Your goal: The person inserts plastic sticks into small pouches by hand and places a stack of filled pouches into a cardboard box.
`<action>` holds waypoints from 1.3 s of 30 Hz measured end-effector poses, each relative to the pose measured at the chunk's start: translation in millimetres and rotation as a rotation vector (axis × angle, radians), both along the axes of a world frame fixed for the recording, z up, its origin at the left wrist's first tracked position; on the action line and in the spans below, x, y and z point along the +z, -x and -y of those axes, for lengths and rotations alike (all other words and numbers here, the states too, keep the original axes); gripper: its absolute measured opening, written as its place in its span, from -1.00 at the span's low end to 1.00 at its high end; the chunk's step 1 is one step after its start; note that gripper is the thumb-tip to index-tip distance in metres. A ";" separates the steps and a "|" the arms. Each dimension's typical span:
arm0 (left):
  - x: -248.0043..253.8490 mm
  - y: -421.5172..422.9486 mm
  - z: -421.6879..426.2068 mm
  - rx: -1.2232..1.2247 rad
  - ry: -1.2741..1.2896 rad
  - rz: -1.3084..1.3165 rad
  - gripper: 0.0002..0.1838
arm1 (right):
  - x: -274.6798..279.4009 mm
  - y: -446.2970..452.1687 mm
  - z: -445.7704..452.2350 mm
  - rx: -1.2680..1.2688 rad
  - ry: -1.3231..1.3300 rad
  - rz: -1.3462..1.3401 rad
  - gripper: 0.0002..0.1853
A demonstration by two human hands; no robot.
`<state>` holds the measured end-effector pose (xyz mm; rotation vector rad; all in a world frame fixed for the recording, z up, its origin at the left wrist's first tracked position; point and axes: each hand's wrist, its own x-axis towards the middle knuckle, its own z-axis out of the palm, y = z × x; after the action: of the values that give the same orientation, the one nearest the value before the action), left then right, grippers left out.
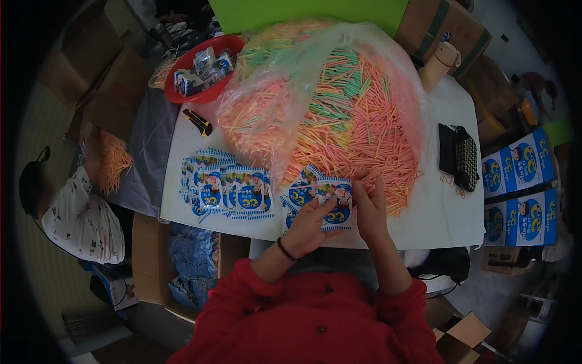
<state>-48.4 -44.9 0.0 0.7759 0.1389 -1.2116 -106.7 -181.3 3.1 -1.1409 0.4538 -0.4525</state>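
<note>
My left hand [306, 225] grips a small blue-and-white printed packet [337, 187] near the table's front edge, with the thumb across its front. My right hand [370, 206] is just right of the packet, its fingers closed together at the edge of the stick pile. What they pinch is hidden. Beyond both hands, a large heap of thin pink, yellow and green sticks [382, 121] spills from a clear plastic bag [303, 109]. More such packets [300, 193] lie under and beside my left hand. Farther left is a spread of overlapping packets [233, 188].
A red bowl [179, 97] of packets and a yellow-black box cutter [197, 122] are at the back left. A tan bottle [438, 67] and checkered pouch [465, 159] are at right. Below left stands a carton [148, 258] of packets. Another person [85, 212] sits at left.
</note>
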 end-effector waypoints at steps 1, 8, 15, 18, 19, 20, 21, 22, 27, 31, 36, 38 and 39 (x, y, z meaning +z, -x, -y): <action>0.7 -0.2 -0.7 0.020 -0.011 0.005 -0.69 | -0.6 -0.4 -1.7 -0.022 0.016 -0.013 -0.87; -8.2 -2.2 -1.4 0.096 0.178 0.001 -0.54 | -6.6 7.0 -8.5 -0.038 -0.186 0.264 -0.84; -5.9 -4.5 1.5 0.090 0.264 -0.098 -0.63 | -1.1 7.4 -5.1 0.014 -0.439 0.321 -0.83; -4.1 -9.3 -3.2 0.076 0.400 -0.138 -0.63 | -3.1 3.7 -8.5 -0.052 -0.487 0.298 -0.82; -3.7 -10.3 -5.2 0.056 0.516 -0.171 -0.61 | -4.0 2.7 -9.4 -0.111 -0.522 0.275 -0.81; -14.6 -11.1 -2.5 0.055 0.515 -0.169 -0.61 | -4.4 3.8 -8.6 -0.110 -0.523 0.277 -0.81; -34.2 -13.0 3.4 0.033 0.683 -0.121 -0.66 | -4.7 6.2 -5.5 0.004 -0.624 0.338 -0.81; -37.6 -14.9 7.6 0.010 0.850 -0.072 -0.72 | -5.0 9.3 -1.2 0.121 -0.724 0.398 -0.80; 5.5 -47.4 -17.6 -0.044 0.392 0.328 -0.78 | 3.5 22.1 39.8 0.121 -0.387 0.122 -0.82; 12.4 -61.5 -3.9 0.014 -0.094 1.803 -0.73 | 4.7 12.2 24.2 -0.030 0.269 0.074 -0.92; 9.6 -55.6 2.3 0.174 -0.111 1.553 -0.80 | -44.8 16.8 18.9 0.070 0.509 0.040 -0.89; 1.7 -51.4 -3.9 0.219 -0.067 1.403 -0.80 | -49.1 19.9 16.6 0.119 0.550 -0.080 -0.86; -2.0 -48.5 -10.6 0.137 -0.114 1.032 -0.83 | -43.7 18.4 13.5 0.103 0.569 -0.092 -0.84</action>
<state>0.1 -34.2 -1.9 1.3758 -0.5822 -0.5640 -125.1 -194.8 -40.6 -1.7324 0.3510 -0.4533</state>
